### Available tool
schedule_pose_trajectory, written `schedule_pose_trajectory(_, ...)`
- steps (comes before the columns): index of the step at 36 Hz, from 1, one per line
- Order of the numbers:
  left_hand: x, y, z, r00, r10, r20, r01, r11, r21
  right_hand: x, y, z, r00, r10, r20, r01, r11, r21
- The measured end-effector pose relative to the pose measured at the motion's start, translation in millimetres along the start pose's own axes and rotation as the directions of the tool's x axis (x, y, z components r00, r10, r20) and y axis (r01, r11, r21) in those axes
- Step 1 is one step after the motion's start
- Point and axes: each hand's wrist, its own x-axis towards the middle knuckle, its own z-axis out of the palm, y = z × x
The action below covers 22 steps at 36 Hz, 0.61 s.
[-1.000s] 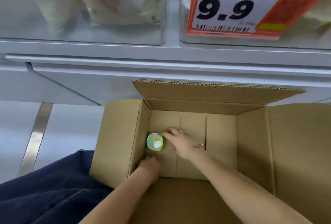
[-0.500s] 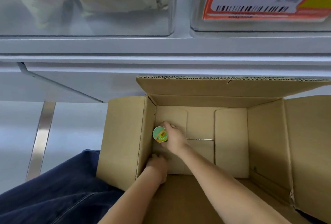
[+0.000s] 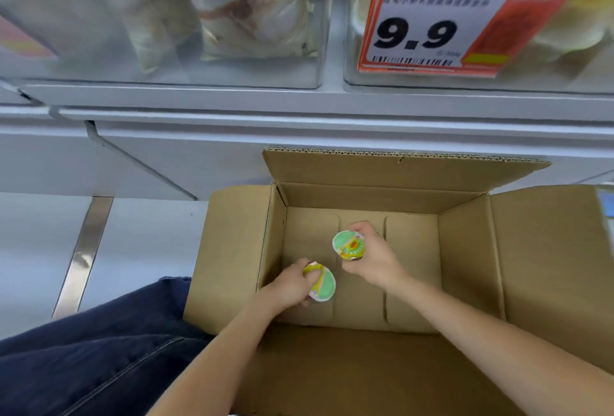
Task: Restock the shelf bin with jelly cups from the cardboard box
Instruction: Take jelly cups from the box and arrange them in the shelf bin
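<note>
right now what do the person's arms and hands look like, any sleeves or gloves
Both forearms are bare up to the bottom edge of the view, with no sleeves showing. The left hand and right hand wear no gloves. No watch or bracelet shows on either wrist. The only clothing in view is dark blue denim trousers at lower left.

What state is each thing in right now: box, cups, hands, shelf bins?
cardboard box: flaps open, no loose cups visible on its floor.
left hand: grips a jelly cup, lid tilted sideways.
right hand: grips a second jelly cup, lid facing the camera.
left clear bin: holds bagged goods.
right clear bin: carries a 9.9 price tag; contents blurred.
</note>
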Motion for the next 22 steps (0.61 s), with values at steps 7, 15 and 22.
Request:
schedule_pose_trajectory(7, -55.2, 51.9, -16.2, 0.993, 0.097, 0.063, -0.060, 0.901, -0.430, -59.0, -42.4, -64.1, 0.974, -0.181, 0.136, 0.204, 0.962, -0.184)
schedule_pose_trajectory(15, -122.5, 96.9, -17.5, 0.921, 0.335, 0.201, -0.046, 0.602, -0.797, -123.4, -88.9, -105.8, 0.879, -0.465, 0.104, 0.471, 0.813, -0.342)
schedule_pose_trajectory(22, -165.8, 96.5, -7.4, 0.784, 0.570, 0.247, -0.034, 0.436, -0.899, -154.3, -97.4, -121.7, 0.885, -0.464, 0.030, 0.465, 0.885, -0.035)
